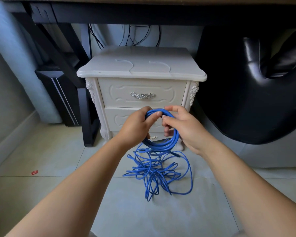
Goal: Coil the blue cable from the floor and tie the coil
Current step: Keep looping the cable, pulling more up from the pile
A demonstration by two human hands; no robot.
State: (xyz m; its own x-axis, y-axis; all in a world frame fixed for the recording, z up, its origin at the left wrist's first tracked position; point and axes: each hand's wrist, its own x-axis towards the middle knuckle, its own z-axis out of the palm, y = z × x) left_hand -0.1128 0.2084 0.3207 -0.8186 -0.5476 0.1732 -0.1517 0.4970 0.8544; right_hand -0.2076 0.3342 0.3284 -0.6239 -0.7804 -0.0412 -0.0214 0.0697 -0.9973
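A blue cable is partly wound into a round coil [167,142] held up in front of a white nightstand. My left hand [137,125] grips the coil's upper left side, fingers curled round the strands. My right hand [183,127] holds the coil's right side, thumb and fingers pinching the cable near the top beside the left fingertips. The remaining cable hangs from the coil's bottom into a loose tangle [154,173] on the tiled floor, with one long loop [190,175] sweeping out to the right.
The white nightstand [140,71] with two drawers stands just behind the coil. A black desk leg [87,117] is to its left, a black leather chair [256,93] to its right. Dark cords hang behind. A small red scrap [34,172] lies on the floor at left.
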